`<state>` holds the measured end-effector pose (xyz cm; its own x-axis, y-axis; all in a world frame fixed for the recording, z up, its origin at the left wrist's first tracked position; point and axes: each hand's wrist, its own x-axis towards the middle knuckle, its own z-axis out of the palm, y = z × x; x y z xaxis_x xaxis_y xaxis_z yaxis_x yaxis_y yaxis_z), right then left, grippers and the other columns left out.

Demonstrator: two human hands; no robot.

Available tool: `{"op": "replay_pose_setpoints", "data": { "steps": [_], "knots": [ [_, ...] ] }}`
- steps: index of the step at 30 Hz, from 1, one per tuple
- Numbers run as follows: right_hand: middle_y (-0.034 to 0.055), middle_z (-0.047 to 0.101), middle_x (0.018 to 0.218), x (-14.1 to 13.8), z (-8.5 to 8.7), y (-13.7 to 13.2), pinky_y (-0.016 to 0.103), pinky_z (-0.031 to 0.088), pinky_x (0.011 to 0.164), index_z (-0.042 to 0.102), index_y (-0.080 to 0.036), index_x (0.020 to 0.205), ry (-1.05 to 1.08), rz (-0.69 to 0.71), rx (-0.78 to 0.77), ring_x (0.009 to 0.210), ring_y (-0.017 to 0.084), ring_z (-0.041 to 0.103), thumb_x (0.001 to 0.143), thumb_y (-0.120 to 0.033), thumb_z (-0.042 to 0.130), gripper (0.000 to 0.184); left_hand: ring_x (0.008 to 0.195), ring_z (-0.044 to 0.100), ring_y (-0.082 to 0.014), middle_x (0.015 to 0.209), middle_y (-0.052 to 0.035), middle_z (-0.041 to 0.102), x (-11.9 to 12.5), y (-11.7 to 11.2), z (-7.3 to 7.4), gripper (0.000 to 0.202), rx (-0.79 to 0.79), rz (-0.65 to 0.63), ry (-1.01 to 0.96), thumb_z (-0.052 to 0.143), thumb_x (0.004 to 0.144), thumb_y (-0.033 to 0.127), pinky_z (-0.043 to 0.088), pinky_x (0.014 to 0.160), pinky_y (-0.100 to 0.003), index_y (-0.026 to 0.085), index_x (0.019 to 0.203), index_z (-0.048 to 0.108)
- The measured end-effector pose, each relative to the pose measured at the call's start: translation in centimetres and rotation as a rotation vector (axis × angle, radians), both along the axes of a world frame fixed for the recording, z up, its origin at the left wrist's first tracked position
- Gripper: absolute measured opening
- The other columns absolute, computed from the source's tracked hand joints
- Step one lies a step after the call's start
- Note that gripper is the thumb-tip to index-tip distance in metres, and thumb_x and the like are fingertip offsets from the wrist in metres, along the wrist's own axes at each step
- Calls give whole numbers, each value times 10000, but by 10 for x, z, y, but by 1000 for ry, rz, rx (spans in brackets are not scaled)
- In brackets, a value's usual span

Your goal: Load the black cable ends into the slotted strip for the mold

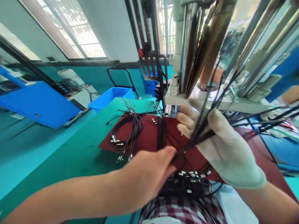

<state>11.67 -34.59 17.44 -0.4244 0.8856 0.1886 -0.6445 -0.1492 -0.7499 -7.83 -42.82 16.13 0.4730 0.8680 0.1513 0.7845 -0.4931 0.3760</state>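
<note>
A bundle of thin black cables (202,134) runs across my gloved right hand (226,149), pinned under the thumb while the other fingers stay partly spread behind it. My bare left hand (151,174) closes round the lower part of the same bundle, slightly blurred by motion. Loose cable ends fan out upward and to the right. More black cables with white tags (189,180) lie on my lap, below the hands. To the left, a tied coil of black cables (137,132) with white tags and metal ends rests on the dark red mat (149,140).
Behind my right hand stands a press machine with metal columns (190,46) and a pale plate (247,107). The green tabletop (88,161) extends left. Beyond it are a blue crate (112,96), a trolley handle (120,70) and a blue panel (39,102).
</note>
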Motion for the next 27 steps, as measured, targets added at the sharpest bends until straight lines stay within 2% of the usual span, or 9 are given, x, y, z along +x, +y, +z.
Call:
{"op": "replay_pose_setpoints", "data": {
  "steps": [3,6,8,11,14,17,20,24,27],
  "knots": [
    [-1,599,1139,58,-42,-13,225,576,816,639,-251,1124,42,-428,-235,864,71,627,891,-344,678,254,471,560,-216,744,-85,669,43,7,-67,309,-103,-289,266,387,997,356,265,421,-340,185,1229,498],
    [-21,566,1069,105,-99,-7,178,555,770,620,-265,1160,127,-669,-384,814,37,576,920,-319,654,248,738,660,-267,905,-125,694,64,36,-111,419,-72,-479,228,421,994,460,412,552,-354,135,1234,531],
    [-30,551,958,125,-134,4,161,538,711,604,-254,1126,200,-612,-493,760,29,555,902,-295,677,239,902,658,-275,1022,-128,688,63,77,-123,447,-5,-418,110,425,981,524,475,705,-371,167,1201,580],
    [-44,522,831,141,-167,22,113,431,529,578,-213,1075,304,-439,-610,594,6,465,893,-256,685,216,988,613,-239,1064,-111,661,52,165,-133,307,121,-61,62,379,1015,333,457,902,-383,200,1124,633],
    [-22,571,869,141,-172,32,107,379,470,573,-166,1058,267,-304,-665,549,-2,452,869,-243,709,245,1181,497,-338,1246,-202,569,47,245,-151,355,172,30,96,429,950,196,366,1010,-509,107,1258,583],
    [-12,569,791,134,-162,36,112,387,458,585,-135,1142,123,-175,-622,536,16,493,844,-238,733,348,1224,440,-356,1317,-219,511,53,287,-176,444,185,17,107,451,940,212,343,1023,-531,71,1355,515],
    [21,613,767,128,-156,35,146,444,481,561,-116,1259,-68,26,-558,557,67,583,894,-259,674,409,1126,487,-301,1195,-173,561,56,296,-188,352,170,-33,108,442,964,278,393,992,-455,104,1226,602],
    [182,683,1060,121,-162,31,248,559,665,549,-110,1224,-161,258,-574,857,206,716,911,-294,642,375,1073,519,-266,1110,-135,577,41,281,-183,264,131,-89,132,461,952,259,415,992,-405,127,1122,614],
    [154,689,1027,113,-165,29,204,515,589,559,-122,1175,-168,286,-529,752,158,694,902,-272,636,320,1088,522,-284,1131,-138,565,36,270,-180,299,178,-69,190,484,956,318,421,986,-419,133,1173,575]
  ]
}}
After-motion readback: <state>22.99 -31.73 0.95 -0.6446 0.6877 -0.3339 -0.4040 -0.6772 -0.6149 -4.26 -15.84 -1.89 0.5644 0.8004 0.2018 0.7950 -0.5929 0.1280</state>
